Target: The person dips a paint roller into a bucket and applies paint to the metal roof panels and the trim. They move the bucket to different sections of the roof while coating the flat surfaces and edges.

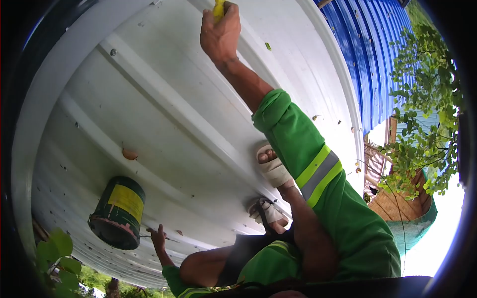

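At the top edge, my right hand is closed round a yellow handle; the far end of that tool is out of frame, so its kind cannot be made out. My left hand is low on the left, fingers apart, over the white ribbed metal sheet. Close beside it stands a dark green bucket with a yellow label and pinkish smears near its edge. My feet, in light wrappings or straps, rest on the sheet between my two arms.
Screw heads and a dry brown leaf dot the ribbed sheet. Beyond its right edge are a blue ribbed roof, leafy branches and a woven panel. More green leaves reach in at lower left.
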Demonstrator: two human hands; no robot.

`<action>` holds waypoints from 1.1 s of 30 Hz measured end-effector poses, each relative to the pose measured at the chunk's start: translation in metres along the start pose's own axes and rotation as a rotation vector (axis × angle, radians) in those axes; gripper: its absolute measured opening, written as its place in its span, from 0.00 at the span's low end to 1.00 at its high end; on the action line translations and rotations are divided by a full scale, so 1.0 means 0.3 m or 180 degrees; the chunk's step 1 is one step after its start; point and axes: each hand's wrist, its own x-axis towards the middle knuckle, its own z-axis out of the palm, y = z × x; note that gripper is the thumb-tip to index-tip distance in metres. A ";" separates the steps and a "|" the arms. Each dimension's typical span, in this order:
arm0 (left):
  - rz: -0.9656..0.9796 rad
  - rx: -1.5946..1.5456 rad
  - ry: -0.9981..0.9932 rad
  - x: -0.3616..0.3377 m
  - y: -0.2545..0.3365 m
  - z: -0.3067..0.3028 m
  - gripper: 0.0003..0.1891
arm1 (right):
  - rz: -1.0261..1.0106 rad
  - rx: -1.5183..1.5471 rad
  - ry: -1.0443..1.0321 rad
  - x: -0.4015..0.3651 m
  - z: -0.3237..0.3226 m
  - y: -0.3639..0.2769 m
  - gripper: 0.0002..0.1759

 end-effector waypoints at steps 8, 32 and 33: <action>0.0121 -0.0299 0.0023 0.000 -0.012 0.016 0.57 | 0.1341 0.0829 -0.0839 0.041 -0.143 -0.021 0.24; -0.0262 0.2914 -0.0073 -0.087 0.177 0.062 0.37 | 0.2213 0.1906 -0.1687 0.088 -0.703 -0.181 0.21; -0.0041 0.4088 -0.0521 -0.135 0.277 0.093 0.33 | 0.2293 0.1707 -0.1623 0.101 -0.779 -0.148 0.21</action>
